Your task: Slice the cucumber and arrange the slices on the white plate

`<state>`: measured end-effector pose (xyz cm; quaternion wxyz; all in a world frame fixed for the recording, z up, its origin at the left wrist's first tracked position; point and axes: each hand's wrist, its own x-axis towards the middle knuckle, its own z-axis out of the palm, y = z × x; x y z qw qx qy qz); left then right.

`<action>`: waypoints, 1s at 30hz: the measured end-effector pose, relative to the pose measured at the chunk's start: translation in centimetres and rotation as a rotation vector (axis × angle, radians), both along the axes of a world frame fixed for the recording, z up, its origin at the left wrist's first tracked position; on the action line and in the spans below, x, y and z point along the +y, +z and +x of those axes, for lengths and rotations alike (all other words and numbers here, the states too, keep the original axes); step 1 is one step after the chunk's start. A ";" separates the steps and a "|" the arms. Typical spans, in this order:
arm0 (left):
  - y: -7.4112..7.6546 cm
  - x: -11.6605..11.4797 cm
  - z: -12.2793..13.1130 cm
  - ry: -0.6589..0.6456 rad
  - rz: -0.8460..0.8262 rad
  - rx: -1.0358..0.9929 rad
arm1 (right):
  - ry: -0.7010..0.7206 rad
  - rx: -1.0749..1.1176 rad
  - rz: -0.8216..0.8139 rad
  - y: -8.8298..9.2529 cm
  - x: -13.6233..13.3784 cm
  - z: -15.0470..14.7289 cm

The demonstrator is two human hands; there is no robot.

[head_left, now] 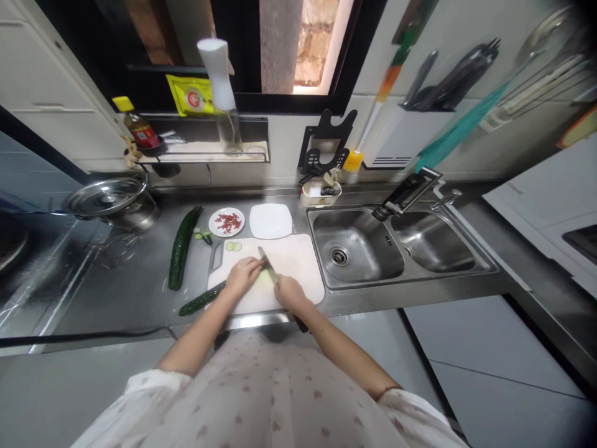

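Observation:
On a white cutting board point(298, 258) lies a long cucumber point(201, 300) whose end sticks out over the board's left edge. My left hand point(242, 275) is curled down on the cucumber and pins it to the board. My right hand point(289, 294) grips the handle of a knife point(267, 261); the blade rests on the cucumber right beside my left fingers. Two cut slices point(234, 246) lie at the board's far left corner.
A second whole cucumber point(181, 247) lies left of the board, with cucumber ends point(203, 235) near it. Behind the board stand a plate of red pieces point(226, 222) and an empty white plate point(271, 221). A double sink point(396, 246) is right; a lidded pot point(112, 202) far left.

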<state>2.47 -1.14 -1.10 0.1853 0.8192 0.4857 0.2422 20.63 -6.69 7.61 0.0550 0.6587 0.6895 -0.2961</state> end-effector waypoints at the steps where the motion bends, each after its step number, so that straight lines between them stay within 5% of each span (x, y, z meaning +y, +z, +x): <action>1: 0.0 0.0 0.0 0.000 -0.001 0.000 | -0.001 0.001 -0.003 0.1 0.1 -0.1; 21: -0.2 0.0 0.0 -0.016 0.020 -0.003 | -0.018 0.089 0.039 0.0 4.3 -2.3; 30: -0.1 0.0 0.0 -0.017 0.016 -0.017 | -0.023 0.052 0.021 -0.8 2.3 -1.1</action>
